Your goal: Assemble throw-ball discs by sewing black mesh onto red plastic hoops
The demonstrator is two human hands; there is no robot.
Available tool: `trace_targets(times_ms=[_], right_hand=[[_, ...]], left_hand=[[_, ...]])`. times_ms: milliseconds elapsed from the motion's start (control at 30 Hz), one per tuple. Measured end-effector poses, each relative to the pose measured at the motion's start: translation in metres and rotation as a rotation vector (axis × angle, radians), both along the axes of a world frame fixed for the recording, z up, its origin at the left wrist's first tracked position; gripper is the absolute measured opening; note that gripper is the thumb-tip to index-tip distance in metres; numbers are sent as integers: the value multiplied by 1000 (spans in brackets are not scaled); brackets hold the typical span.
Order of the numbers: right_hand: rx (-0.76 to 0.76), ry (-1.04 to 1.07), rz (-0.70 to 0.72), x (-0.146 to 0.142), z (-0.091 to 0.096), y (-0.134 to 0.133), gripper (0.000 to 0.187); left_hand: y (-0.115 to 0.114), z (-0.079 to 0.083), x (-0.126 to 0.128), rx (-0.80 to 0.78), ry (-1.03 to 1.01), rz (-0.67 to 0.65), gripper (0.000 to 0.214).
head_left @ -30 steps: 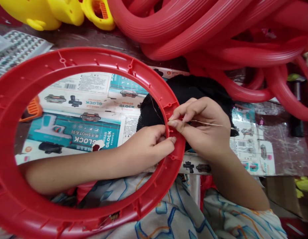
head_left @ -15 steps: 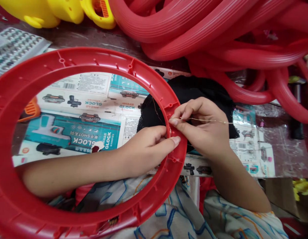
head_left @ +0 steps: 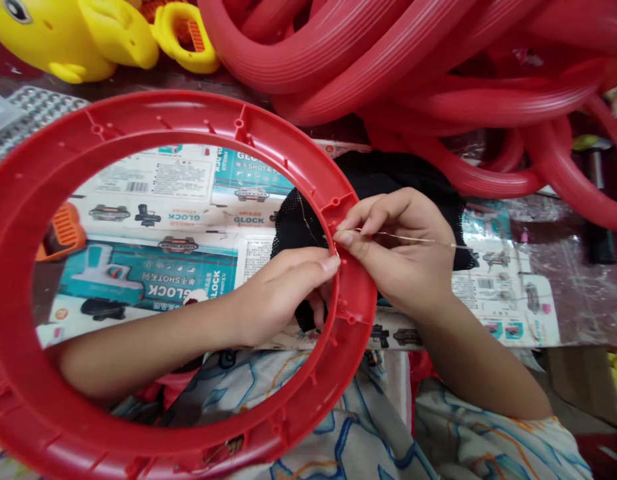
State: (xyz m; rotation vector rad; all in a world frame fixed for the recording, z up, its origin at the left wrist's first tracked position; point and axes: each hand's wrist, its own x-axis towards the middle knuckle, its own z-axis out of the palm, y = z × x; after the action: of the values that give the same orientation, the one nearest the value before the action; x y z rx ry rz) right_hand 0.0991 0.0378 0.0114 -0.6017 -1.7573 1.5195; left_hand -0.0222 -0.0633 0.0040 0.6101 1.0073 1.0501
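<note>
A large red plastic ring [head_left: 356,287], an open channel with small pegs and ribs inside, faces up in front of me. My left hand [head_left: 293,280] reaches through its middle and grips the inner rim on the right side, thumb on top at the wire. In a pinch of thumb and fingertips, my right hand [head_left: 403,247] holds a thin copper-coloured wire [head_left: 406,237] at the same stretch of channel. The wire's free length trails right across the palm. Another strand hangs inside the ring over a black cloth [head_left: 378,167].
Printed cardboard [head_left: 188,213] covers the tabletop. Several ribbed red tubes [head_left: 388,60] are piled at the back right. Yellow toy parts [head_left: 113,40] stand back left, near a tray of small round metal pieces [head_left: 43,110]. An orange part [head_left: 66,230] lies behind the ring.
My left thumb has drawn back from across the channel to the inner rim. My right hand keeps its pinch on the wire, and the view has shifted slightly.
</note>
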Motion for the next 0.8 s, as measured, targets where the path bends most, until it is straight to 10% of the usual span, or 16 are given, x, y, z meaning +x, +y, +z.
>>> trace_targets(times_ms=[333,800], right_hand=[[-22,48,-3,-2,-7,2,22],[327,-111,54,8,-4,5,13]], left_hand=[[4,17,37,-155,-166,305,43],[-22,12,4,-97,193,-94,35]])
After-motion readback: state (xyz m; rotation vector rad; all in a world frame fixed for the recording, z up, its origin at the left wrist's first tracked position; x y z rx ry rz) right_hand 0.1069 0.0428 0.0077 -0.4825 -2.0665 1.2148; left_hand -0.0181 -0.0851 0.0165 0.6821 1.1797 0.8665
